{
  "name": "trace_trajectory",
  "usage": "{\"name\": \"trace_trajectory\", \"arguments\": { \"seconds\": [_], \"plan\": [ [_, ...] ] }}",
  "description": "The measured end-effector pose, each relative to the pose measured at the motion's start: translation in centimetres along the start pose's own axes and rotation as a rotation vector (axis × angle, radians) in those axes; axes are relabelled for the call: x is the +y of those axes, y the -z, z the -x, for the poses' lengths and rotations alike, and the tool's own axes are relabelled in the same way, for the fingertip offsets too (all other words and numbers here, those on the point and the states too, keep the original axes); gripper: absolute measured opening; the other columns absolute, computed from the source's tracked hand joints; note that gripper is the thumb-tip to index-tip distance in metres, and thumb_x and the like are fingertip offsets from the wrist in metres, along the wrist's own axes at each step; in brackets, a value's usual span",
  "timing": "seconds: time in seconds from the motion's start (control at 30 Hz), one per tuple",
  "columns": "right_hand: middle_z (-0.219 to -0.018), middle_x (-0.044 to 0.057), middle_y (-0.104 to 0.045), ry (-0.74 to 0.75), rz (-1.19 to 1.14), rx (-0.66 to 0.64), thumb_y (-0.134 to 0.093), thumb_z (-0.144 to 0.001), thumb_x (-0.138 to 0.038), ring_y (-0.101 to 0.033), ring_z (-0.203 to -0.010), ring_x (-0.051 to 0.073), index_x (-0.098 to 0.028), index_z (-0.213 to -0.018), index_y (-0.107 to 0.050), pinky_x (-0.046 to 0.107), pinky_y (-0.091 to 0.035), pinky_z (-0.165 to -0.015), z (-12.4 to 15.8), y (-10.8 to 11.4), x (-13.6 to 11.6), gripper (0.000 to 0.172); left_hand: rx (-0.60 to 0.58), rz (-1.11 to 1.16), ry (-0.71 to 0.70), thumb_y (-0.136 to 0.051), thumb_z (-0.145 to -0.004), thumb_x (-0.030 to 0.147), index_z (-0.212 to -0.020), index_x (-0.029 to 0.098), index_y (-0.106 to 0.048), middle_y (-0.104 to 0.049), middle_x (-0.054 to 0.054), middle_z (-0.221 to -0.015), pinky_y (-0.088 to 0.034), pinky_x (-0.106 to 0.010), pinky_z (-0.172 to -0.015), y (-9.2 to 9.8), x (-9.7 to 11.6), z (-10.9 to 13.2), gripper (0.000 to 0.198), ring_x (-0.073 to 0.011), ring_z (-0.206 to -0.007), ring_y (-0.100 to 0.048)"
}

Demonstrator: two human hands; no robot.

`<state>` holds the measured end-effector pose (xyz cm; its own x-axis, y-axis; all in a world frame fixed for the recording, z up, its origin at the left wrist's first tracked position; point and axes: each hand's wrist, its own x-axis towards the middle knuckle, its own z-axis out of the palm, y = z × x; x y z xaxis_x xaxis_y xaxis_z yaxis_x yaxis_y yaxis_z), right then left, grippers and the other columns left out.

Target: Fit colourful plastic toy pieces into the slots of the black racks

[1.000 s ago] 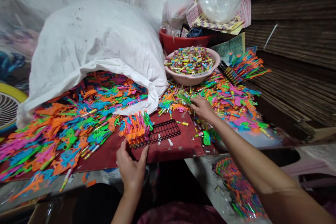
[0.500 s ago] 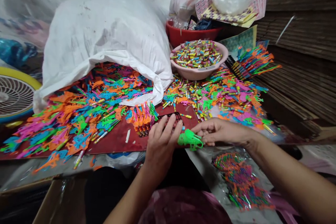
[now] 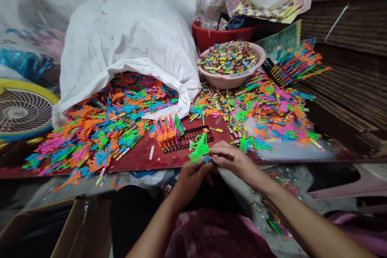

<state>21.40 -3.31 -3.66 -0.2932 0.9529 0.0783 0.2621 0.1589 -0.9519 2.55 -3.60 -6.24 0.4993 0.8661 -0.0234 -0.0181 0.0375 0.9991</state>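
A bright green plastic piece (image 3: 199,148) stands up from the fingers of my left hand (image 3: 192,175), which are closed around its lower end. My right hand (image 3: 231,160) meets it there, fingers pinched at a small blue part (image 3: 207,158) beside the green piece. Just beyond my hands, a black grid rack (image 3: 193,135) lies on the red table (image 3: 133,161). Upright orange, pink and green pieces (image 3: 166,133) fill the rack's left part.
A white sack (image 3: 130,28) spills colourful plastic pieces (image 3: 99,129) over the left side. Behind on the right sits a pink bowl (image 3: 231,80) of small tubes, before a red basin (image 3: 211,38). A yellow-rimmed fan (image 3: 27,109) stands far left; another filled rack (image 3: 296,66) is at right.
My left hand has come off the rack and now grips the green piece, which has turned upright. My right hand has moved left against my left fingers. The view has shifted slightly.
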Motion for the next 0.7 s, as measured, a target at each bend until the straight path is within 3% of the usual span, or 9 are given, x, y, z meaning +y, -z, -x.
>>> {"name": "trace_trajectory", "arguments": {
  "seconds": [0.17, 0.27, 0.33, 0.57, 0.63, 0.7],
  "plan": [
    [-0.095, 0.005, -0.060, 0.027, -0.015, -0.008, -0.065, -0.090, -0.044, -0.059, -0.091, 0.017, -0.021, -0.088, -0.076, 0.029, -0.046, -0.081, -0.3, -1.8, 1.6, 0.025, -0.136, 0.088, 0.069, -0.054, -0.093, 0.049, -0.080, 0.013, -0.070, -0.060, 0.000, -0.065, -0.036, -0.023, -0.059, 1.1, 0.2, 0.3, 0.041, -0.0080, -0.054, -0.049],
    [-0.096, 0.005, -0.061, 0.039, -0.080, -0.021, -0.064, -0.090, -0.043, -0.060, -0.090, 0.017, -0.020, -0.091, -0.076, 0.029, -0.047, -0.080, -0.4, -2.2, 1.8, 0.026, -0.224, 0.112, 0.126, -0.055, -0.092, 0.050, -0.081, 0.013, -0.070, -0.062, -0.002, -0.072, -0.034, -0.022, -0.057, 1.7, 0.0, 0.5, 0.041, -0.0069, -0.054, -0.048],
    [-0.095, 0.005, -0.060, 0.052, -0.061, -0.029, -0.062, -0.091, -0.043, -0.060, -0.088, 0.017, -0.020, -0.090, -0.075, 0.029, -0.047, -0.078, -0.5, -2.3, 1.6, 0.027, -0.221, 0.117, 0.136, -0.056, -0.091, 0.051, -0.082, 0.013, -0.070, -0.063, -0.002, -0.073, -0.035, -0.022, -0.059, 1.9, -0.1, 0.6, 0.042, -0.0072, -0.056, -0.048],
    [-0.084, 0.004, -0.060, 0.195, 0.164, -0.064, -0.058, -0.094, -0.036, -0.057, -0.083, 0.017, -0.019, -0.079, -0.069, 0.028, -0.044, -0.072, -0.7, -2.6, 0.2, 0.025, -0.069, 0.166, 0.169, -0.064, -0.084, 0.056, -0.082, 0.013, -0.071, -0.062, -0.001, -0.067, -0.038, -0.022, -0.057, 1.6, -1.0, 0.6, 0.043, -0.0081, -0.056, -0.049],
    [-0.080, 0.003, -0.058, 0.183, 0.197, 0.025, -0.059, -0.093, -0.036, -0.055, -0.078, 0.016, -0.019, -0.075, -0.066, 0.027, -0.042, -0.068, -1.1, -2.7, 0.3, 0.026, 0.050, 0.159, 0.138, -0.069, -0.078, 0.056, -0.093, 0.014, -0.070, -0.066, -0.002, -0.074, -0.041, -0.022, -0.056, 1.6, -1.6, 0.8, 0.045, -0.0091, -0.058, -0.052],
    [-0.075, 0.001, -0.055, 0.135, 0.237, 0.159, -0.060, -0.091, -0.036, -0.052, -0.071, 0.014, -0.019, -0.073, -0.063, 0.026, -0.038, -0.063, -1.6, -2.6, 0.7, 0.025, 0.267, 0.080, 0.098, -0.071, -0.075, 0.055, -0.103, 0.016, -0.068, -0.068, -0.003, -0.081, -0.043, -0.023, -0.056, 2.2, -2.2, 1.4, 0.048, -0.0101, -0.061, -0.054]
  ]
}}
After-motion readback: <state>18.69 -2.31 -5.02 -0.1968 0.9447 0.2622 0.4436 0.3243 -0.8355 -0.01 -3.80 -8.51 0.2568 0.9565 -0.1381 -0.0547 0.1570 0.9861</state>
